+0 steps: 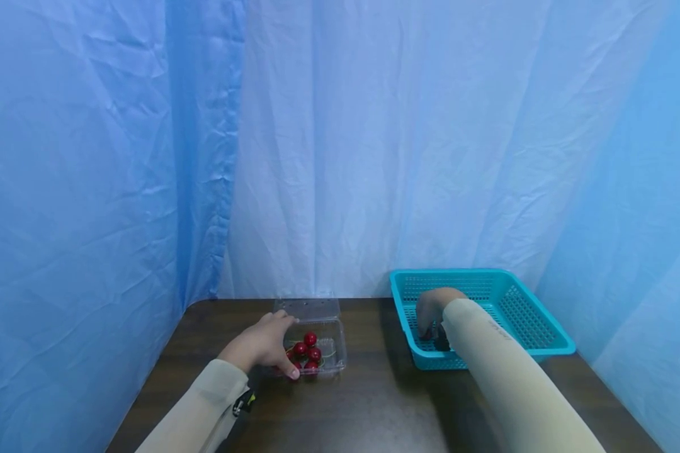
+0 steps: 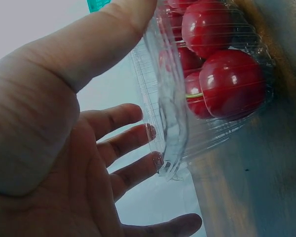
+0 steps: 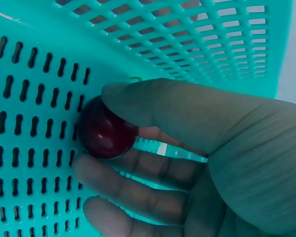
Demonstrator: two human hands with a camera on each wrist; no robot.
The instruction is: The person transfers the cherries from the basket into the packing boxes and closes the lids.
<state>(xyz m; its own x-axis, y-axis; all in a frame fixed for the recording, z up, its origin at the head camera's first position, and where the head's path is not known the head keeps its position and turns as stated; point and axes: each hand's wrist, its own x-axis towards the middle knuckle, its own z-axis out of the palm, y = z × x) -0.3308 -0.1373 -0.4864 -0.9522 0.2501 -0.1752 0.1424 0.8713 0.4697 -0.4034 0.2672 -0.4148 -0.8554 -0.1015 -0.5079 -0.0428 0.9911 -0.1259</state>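
Note:
A clear plastic clamshell box (image 1: 333,360) with its lid (image 1: 308,309) raised at the back holds several red cherries (image 1: 310,339), some with green stems. My left hand (image 1: 263,343) spans the box's left end, thumb at the front corner and fingers toward the back. In the left wrist view, its fingertips (image 2: 150,131) meet the clear rim. Down inside the turquoise basket (image 1: 544,333), my right hand (image 1: 435,308) holds a dark red cherry (image 3: 106,131) between thumb and fingers, close over the slotted bottom. A short green stem (image 3: 135,79) shows beside the thumb.
The dark wooden table (image 1: 357,415) carries the box at left of centre and the basket at the right. Pale blue curtains (image 1: 362,151) hang behind and along both sides. The basket's perforated walls (image 3: 227,39) rise around my right hand.

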